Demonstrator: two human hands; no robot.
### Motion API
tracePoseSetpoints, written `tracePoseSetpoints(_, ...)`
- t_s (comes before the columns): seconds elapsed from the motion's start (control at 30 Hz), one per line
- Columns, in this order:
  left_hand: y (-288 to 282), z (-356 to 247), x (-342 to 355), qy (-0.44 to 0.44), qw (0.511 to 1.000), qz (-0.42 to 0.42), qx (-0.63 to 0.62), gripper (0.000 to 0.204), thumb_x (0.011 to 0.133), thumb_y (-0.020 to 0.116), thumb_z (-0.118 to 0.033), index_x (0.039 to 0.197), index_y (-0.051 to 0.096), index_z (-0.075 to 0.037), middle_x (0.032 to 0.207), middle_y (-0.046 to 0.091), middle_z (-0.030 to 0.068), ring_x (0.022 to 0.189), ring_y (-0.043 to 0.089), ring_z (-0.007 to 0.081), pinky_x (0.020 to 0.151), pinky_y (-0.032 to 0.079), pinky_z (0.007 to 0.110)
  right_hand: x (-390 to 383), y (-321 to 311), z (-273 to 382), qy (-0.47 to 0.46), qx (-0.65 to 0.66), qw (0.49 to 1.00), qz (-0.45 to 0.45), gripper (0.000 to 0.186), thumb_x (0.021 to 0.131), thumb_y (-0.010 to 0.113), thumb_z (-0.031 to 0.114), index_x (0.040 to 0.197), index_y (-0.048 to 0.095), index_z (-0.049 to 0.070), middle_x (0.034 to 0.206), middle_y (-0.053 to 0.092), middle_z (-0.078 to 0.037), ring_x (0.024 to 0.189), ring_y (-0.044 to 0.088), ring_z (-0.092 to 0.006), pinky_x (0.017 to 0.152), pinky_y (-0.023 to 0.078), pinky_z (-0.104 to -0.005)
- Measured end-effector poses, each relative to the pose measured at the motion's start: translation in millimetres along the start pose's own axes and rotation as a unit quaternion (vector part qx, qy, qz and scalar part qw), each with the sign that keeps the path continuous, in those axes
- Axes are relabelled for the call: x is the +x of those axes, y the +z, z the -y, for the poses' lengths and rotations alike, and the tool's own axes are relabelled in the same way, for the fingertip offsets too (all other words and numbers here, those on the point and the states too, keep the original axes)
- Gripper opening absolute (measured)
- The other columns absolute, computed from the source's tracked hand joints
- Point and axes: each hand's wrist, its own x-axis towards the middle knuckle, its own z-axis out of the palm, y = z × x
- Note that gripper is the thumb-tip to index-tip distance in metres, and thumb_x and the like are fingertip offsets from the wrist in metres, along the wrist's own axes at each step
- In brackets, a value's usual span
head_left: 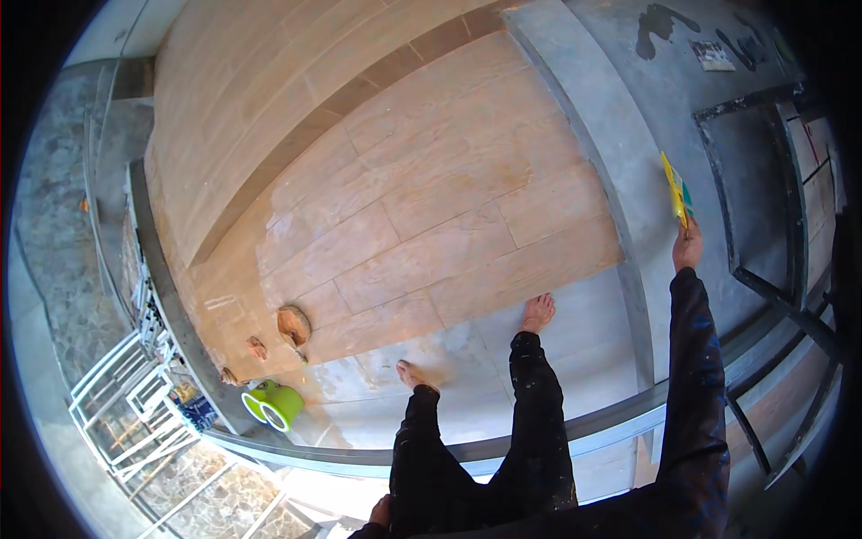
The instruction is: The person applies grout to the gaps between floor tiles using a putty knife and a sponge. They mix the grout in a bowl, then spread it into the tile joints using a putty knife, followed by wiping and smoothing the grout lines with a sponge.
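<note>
Yellow-and-green packet (675,190) (prob.) far R, nr grey ledge (597,72); R hand (688,242) has fingers wrapped on lower end. Firm grip best at arm's length. L hand (382,512) by L thigh (417,463), grip: can't tell. Wood-look tiles (467,171) ahead.

Flat piece (673,189) yellow, green; bucket (289,398) lime-green, white-rimmed; floor tiles (449,216) tan, wood-grained; trousers (539,404) black, pale-flecked.
</note>
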Motion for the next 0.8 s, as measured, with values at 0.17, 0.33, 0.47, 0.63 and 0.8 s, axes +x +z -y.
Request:
tracePoseSetpoints(0.17, 28.7, -46.6, -20.8, -0.03, 0.907, -0.047, -0.417, 0.08, 0.104, 0.057, -0.05, 0.16, 0.028, 0.0, 0.154, 0.047, 0.0256, 0.14, 0.05, 0.0331, 0.117, 0.041, 0.039, -54.2, -41.7, -7.9, 0.002, -0.137, 0.99, -0.027, 0.081, 0.086, 0.07, 0.003, 0.157, 0.033, -0.001, 0.148, 0.049, -0.03, 0.14, 0.043, -0.0457, 0.119, 0.035, -0.0475)
tracePoseSetpoints(0.33, -12.8, -44.4, -118.8, 0.034, 0.885, -0.093, -0.456, 0.097, 0.098, 0.07, -0.042, 0.165, 0.014, 0.0, 0.159, 0.04, 0.0251, 0.146, 0.043, 0.0311, 0.12, 0.036, 0.04, -284.1, -48.3, 120.6, 0.081, -0.062, 0.952, 0.289, 0.055, 0.083, 0.071, 0.002, 0.136, 0.057, -0.001, 0.137, 0.055, -0.026, 0.134, 0.05, -0.0439, 0.114, 0.042, -0.049)
tracePoseSetpoints(0.47, -8.7, 26.7, -70.1, 0.115, 0.907, -0.153, -0.375, 0.079, 0.099, 0.062, -0.039, 0.164, 0.027, -0.011, 0.143, 0.058, 0.0288, 0.136, 0.056, 0.038, 0.115, 0.043, 0.045, -422.4, -76.6, 265.0, -0.055, -0.028, 0.907, 0.416, 0.04, 0.088, 0.07, 0.017, 0.124, 0.066, 0.0, 0.121, 0.067, -0.026, 0.119, 0.062, -0.0407, 0.106, 0.048, -0.0475)
tracePoseSetpoints(0.63, -75.1, 114.9, -38.1, 0.05, 0.937, -0.218, -0.268, 0.055, 0.102, 0.052, -0.038, 0.156, 0.047, -0.028, 0.122, 0.069, 0.028, 0.116, 0.064, 0.0476, 0.101, 0.051, 0.054, -510.3, -99.8, 396.9, 0.001, -0.113, 0.892, 0.438, 0.066, 0.086, 0.074, 0.046, 0.127, 0.064, -0.005, 0.12, 0.07, -0.028, 0.114, 0.067, -0.0418, 0.101, 0.052, -0.0473)
tracePoseSetpoints(0.8, -151.1, 245.7, -22.2, 0.15, 0.908, -0.247, -0.303, 0.048, 0.103, 0.052, -0.036, 0.15, 0.055, -0.026, 0.11, 0.073, 0.0252, 0.105, 0.069, 0.046, 0.095, 0.053, 0.057, -651.6, -109.2, 550.8, -0.03, -0.234, 0.79, 0.566, 0.107, 0.088, 0.061, 0.073, 0.158, 0.035, -0.004, 0.146, 0.053, -0.035, 0.139, 0.05, -0.0476, 0.117, 0.039, -0.0498)
